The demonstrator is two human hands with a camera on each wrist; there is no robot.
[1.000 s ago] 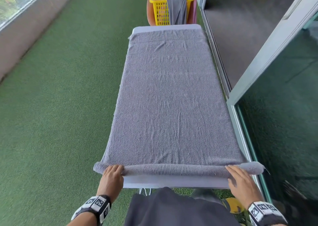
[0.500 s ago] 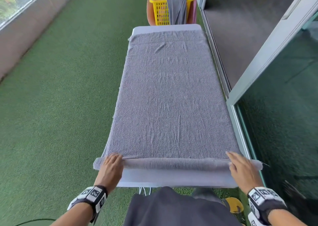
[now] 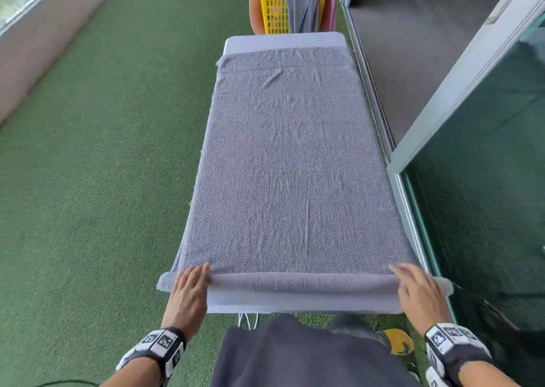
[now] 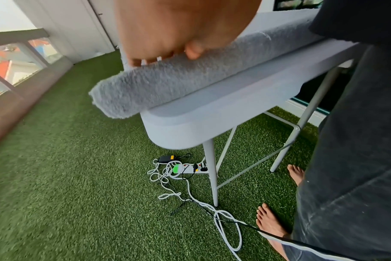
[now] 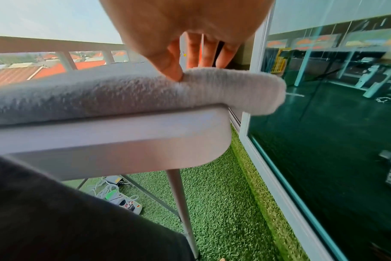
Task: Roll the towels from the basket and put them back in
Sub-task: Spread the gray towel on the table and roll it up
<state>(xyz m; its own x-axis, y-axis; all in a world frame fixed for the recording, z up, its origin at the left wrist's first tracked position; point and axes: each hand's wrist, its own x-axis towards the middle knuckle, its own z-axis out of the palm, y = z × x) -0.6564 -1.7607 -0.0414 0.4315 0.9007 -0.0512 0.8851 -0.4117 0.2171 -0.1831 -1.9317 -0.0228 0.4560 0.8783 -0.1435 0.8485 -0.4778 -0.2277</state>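
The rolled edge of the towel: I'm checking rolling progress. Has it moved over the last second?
Yes. The rolled edge has crept away from the table near edge, exposing more bare tabletop.

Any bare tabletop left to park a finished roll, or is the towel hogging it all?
Two bare strips of table: the near one between the rolled edge and the person, and a thinner one at the far end before the yellow basket. The grey towel covers everything between, overhanging both long sides. Left hand and right hand press flat on the roll's ends.

Bright, soft daylight from the windowed side; shadows faint. Wide-angle bending at edges. Wrist views motion-blurred; near skin out of focus.
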